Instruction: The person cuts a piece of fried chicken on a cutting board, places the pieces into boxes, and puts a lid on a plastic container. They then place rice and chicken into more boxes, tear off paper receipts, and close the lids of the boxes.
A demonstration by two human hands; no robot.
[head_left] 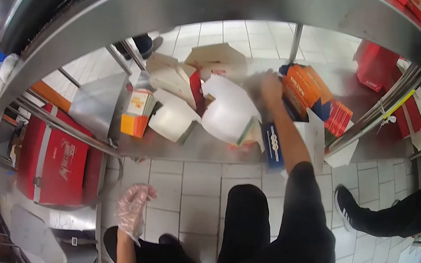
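My right hand [271,88], bare, reaches over the low steel shelf [162,147] beside a stack of orange and dark blue cartons [305,89]. Its fingers are blurred, so what they hold, if anything, does not show. In front of it stand nested white food cartons [230,111], with smaller white cartons [172,117] to their left and tan cartons [217,59] behind. Under my right forearm is a dark blue box [275,146]. Down by my knee, my left hand [132,209] wears a clear plastic glove, its fingers loosely bent and nothing visible in them.
A steel counter edge [233,0] arches above the shelf. Yellow and white cartons [136,113] stand at the shelf's left end, red cartons [339,119] at its right. A red delivery bag [62,159] sits at left. Another person's shoe [344,207] is on the tiled floor at right.
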